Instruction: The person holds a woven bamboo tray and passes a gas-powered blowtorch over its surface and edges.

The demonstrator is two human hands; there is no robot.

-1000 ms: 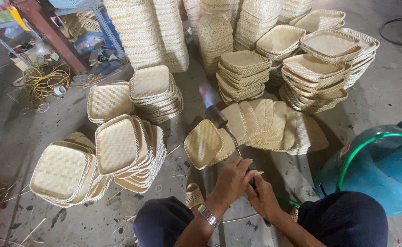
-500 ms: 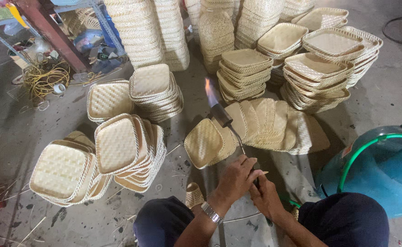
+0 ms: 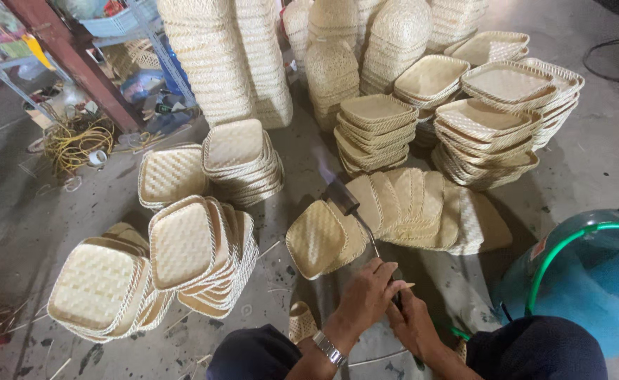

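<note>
On the left of the concrete floor (image 3: 591, 162) we see leaning stacks of square woven bamboo trays (image 3: 182, 243). Toward the middle, a fanned row of pale woven bamboo trays (image 3: 394, 211) lies just ahead of us. We grip the long metal gas torch (image 3: 355, 211) with both hands: our left hand (image 3: 369, 295) is closed around its handle, our right hand (image 3: 415, 324) closed just below. Its nozzle hangs over the nearest tray. At the far right stands a teal gas cylinder (image 3: 591, 274) with a green hose (image 3: 570, 243).
</note>
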